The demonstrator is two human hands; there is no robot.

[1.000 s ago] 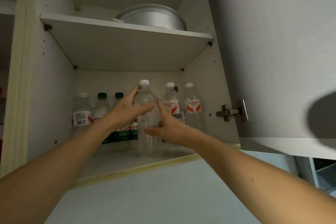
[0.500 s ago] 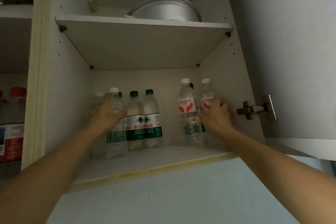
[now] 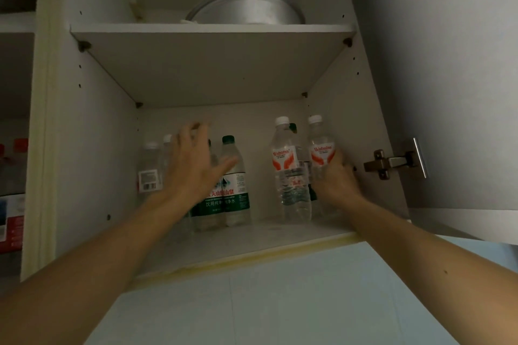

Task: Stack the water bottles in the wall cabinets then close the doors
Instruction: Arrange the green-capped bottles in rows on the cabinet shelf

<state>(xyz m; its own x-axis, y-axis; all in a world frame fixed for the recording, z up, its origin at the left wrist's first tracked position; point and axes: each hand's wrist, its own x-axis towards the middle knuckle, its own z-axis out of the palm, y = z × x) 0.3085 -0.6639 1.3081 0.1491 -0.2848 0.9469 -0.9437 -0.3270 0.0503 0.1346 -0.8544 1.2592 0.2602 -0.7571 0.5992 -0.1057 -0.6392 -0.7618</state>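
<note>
Both arms reached up into the open wall cabinet (image 3: 92, 148). The right hand (image 3: 335, 179) grasped the red-labelled water bottle (image 3: 321, 154) by the right wall; the left hand (image 3: 196, 165) hovered, fingers spread, before the green-labelled bottles (image 3: 234, 190). Farther up, a metal basin (image 3: 246, 11) sat on the upper shelf (image 3: 213, 32).

We look up in dim light at pale blue wall tiles (image 3: 294, 302) below white cabinetry. A metal basin (image 3: 246, 10) sits on the upper shelf (image 3: 210, 32). To the left, another compartment (image 3: 14, 120) holds red-labelled containers. A metal hinge (image 3: 392, 162) shows at right.
</note>
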